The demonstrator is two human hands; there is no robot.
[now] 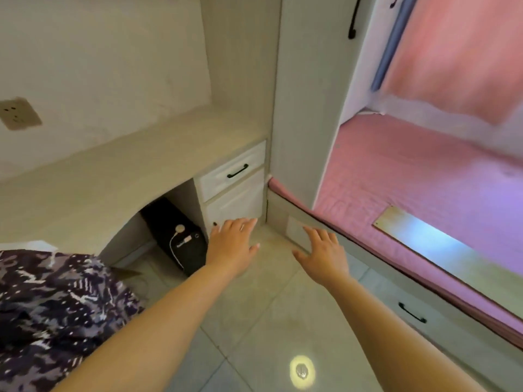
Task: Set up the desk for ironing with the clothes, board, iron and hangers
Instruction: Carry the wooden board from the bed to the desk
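Note:
A pale built-in desk (119, 165) runs along the wall at the left, its top bare. Below its right end are a drawer with a black handle (237, 171) and a cabinet door (235, 205). My left hand (232, 244) reaches forward with fingers spread, its fingertips near the lower edge of that cabinet door, holding nothing. Also spread and holding nothing, my right hand (325, 253) hovers over the floor tiles beside the bed frame. A dark patterned cloth (51, 306) lies at the lower left. No iron, board or hangers are in view.
A black box with a white cable (181, 239) stands under the desk. A wall socket (18, 113) is at the left. A tall cabinet panel (305, 94) separates the desk from a pink bed (424, 188), which has a drawer (411, 312) in its base.

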